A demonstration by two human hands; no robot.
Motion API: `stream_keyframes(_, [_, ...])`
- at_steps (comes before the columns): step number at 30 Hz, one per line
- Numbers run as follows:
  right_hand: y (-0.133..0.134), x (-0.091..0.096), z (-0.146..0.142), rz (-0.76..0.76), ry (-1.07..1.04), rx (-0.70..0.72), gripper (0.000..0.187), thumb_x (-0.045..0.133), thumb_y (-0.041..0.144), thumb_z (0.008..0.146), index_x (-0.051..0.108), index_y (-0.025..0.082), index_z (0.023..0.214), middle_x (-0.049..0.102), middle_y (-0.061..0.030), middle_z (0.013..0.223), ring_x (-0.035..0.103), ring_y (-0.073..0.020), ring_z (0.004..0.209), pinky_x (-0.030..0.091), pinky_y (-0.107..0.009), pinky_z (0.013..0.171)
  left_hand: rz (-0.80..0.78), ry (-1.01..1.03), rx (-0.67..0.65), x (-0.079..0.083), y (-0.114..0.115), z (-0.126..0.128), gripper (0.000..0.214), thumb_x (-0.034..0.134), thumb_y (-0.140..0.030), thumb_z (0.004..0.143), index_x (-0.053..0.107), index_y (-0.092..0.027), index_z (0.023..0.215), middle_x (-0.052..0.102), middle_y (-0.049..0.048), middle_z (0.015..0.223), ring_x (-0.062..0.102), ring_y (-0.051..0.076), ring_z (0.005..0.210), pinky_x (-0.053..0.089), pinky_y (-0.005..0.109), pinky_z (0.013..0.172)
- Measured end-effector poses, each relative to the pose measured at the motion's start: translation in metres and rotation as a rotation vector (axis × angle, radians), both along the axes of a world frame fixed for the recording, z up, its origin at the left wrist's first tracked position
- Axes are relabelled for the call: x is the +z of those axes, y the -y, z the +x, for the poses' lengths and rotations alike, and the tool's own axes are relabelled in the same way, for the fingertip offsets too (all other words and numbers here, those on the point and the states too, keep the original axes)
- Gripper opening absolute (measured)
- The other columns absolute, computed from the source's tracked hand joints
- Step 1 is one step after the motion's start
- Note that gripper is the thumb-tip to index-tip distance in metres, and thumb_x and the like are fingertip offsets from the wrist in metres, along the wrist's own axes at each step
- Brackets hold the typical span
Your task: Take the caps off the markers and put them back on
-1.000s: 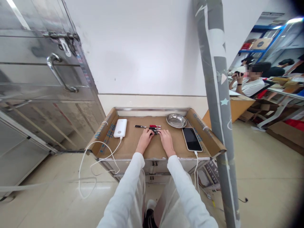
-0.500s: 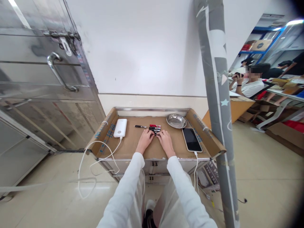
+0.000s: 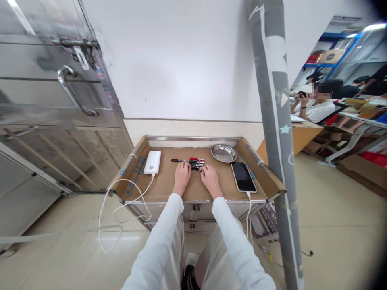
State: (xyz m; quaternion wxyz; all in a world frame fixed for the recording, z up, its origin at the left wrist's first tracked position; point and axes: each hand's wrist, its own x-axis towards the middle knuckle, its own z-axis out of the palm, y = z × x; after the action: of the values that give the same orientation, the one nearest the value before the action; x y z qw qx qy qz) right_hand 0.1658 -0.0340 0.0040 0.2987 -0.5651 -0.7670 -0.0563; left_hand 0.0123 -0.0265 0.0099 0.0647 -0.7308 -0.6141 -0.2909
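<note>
Pens [image 3: 197, 162] lie on a cardboard-lined cabinet top, around the middle of its width and rather nearer the far edge than the near one. Behind that far edge stands a white wall [image 3: 187, 60], with a metal door [image 3: 36, 96] beyond the left edge and a tall grey roll [image 3: 275, 100], patterned with stars, leaning past the right edge. The cabinet [image 3: 169, 191] has cardboard turned up along both sides and a metal rail at the back. Two hands reach in over the near edge: the left hand [image 3: 182, 177] is palm down, its fingers close together by the left ends of the grouped pens; the right hand [image 3: 211, 179] has its fingers bent at the right end of the nearest one. Whether either grips anything I cannot tell. A steel bowl [image 3: 223, 153] sits toward the far right corner, a phone [image 3: 243, 177] lies by the right edge, and a white power pack [image 3: 152, 162] near the left edge has a white cable [image 3: 152, 181] plugged in. Within the group a red pen [image 3: 195, 159] lies farthest, black ones alongside it; a single black pen [image 3: 174, 160] lies apart, its right end just beside the left fingertips.
</note>
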Motion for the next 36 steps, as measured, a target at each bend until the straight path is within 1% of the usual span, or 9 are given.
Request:
stream_keyframes(4, [0.002,0.002,0.0,-0.017,-0.008,-0.004,0.021,0.042,0.01,0.086,0.061,0.019,0.087,0.058,-0.0068,0.089,0.051,-0.0201,0.086,0.035,-0.031,0.079,-0.009,-0.01,0.264,-0.002,0.002,-0.001,0.031,0.032,-0.011,0.09,0.054,-0.01,0.112,0.057,0.017,0.113,0.054,0.027,0.104,0.044,0.04,0.088])
stream_keyframes(9, [0.005,0.007,0.0,-0.039,-0.087,0.139,0.026,0.042,0.007,0.084,0.064,0.02,0.091,0.058,-0.0051,0.09,0.051,-0.0185,0.088,0.037,-0.03,0.081,0.005,0.037,0.26,-0.008,-0.005,-0.004,0.045,0.031,-0.008,0.087,0.043,-0.014,0.13,0.041,0.0159,0.142,0.036,0.028,0.132,0.035,0.045,0.104])
stream_keyframes(12, [0.006,0.008,0.0,-0.064,-0.106,0.237,0.03,0.044,0.008,0.083,0.067,0.024,0.095,0.057,-0.0043,0.091,0.051,-0.0185,0.088,0.039,-0.03,0.08,0.038,0.111,0.237,-0.01,-0.009,-0.005,0.04,0.034,-0.01,0.087,0.048,-0.015,0.124,0.046,0.0177,0.137,0.037,0.031,0.131,0.033,0.05,0.103])
stream_keyframes(15, [0.005,0.008,-0.001,-0.082,-0.098,0.245,0.033,0.045,0.009,0.083,0.069,0.026,0.096,0.057,-0.0049,0.092,0.051,-0.0191,0.088,0.04,-0.031,0.08,0.099,0.155,0.244,-0.01,-0.009,-0.006,0.029,0.034,-0.013,0.088,0.055,-0.013,0.108,0.056,0.0199,0.119,0.045,0.033,0.121,0.035,0.053,0.098])
stream_keyframes(18, [0.004,0.006,-0.001,-0.08,-0.091,0.221,0.033,0.044,0.011,0.085,0.068,0.026,0.1,0.058,-0.0058,0.094,0.052,-0.0196,0.088,0.041,-0.032,0.08,0.137,0.167,0.284,-0.01,-0.007,-0.006,0.024,0.033,-0.013,0.089,0.056,-0.014,0.094,0.06,0.0168,0.1,0.052,0.03,0.105,0.039,0.05,0.092])
stream_keyframes(22, [0.003,0.007,-0.003,-0.046,-0.135,0.204,0.032,0.041,0.015,0.088,0.062,0.022,0.11,0.06,-0.0075,0.101,0.053,-0.0212,0.095,0.043,-0.036,0.086,0.143,0.163,0.303,-0.009,-0.005,-0.006,0.023,0.031,-0.015,0.091,0.055,-0.014,0.089,0.058,0.0141,0.092,0.054,0.026,0.094,0.042,0.044,0.086])
stream_keyframes(25, [0.003,0.009,-0.004,-0.023,-0.202,0.205,0.04,0.041,0.017,0.088,0.05,0.019,0.127,0.057,-0.0102,0.115,0.052,-0.0227,0.107,0.042,-0.039,0.095,0.116,0.126,0.168,-0.005,-0.003,-0.005,0.024,0.032,-0.021,0.094,0.055,-0.014,0.095,0.057,0.0128,0.092,0.055,0.025,0.089,0.044,0.039,0.082])
stream_keyframes(30, [0.005,0.013,-0.004,0.019,-0.337,0.229,0.058,0.044,0.018,0.087,0.027,0.019,0.143,0.041,-0.0129,0.136,0.039,-0.022,0.129,0.036,-0.04,0.107,0.056,0.123,-0.306,0.008,0.007,0.0,0.025,0.035,-0.028,0.096,0.053,-0.021,0.113,0.055,0.008,0.105,0.057,0.019,0.093,0.046,0.033,0.085])
stream_keyframes(36, [0.006,0.012,-0.002,-0.05,-0.392,0.303,0.036,0.04,0.016,0.088,0.052,0.023,0.122,0.053,-0.0101,0.12,0.052,-0.0202,0.115,0.044,-0.038,0.099,0.036,0.344,-0.456,0.008,0.01,0.001,0.022,0.044,-0.032,0.094,0.049,-0.023,0.112,0.053,0.0057,0.107,0.059,0.016,0.099,0.049,0.032,0.089])
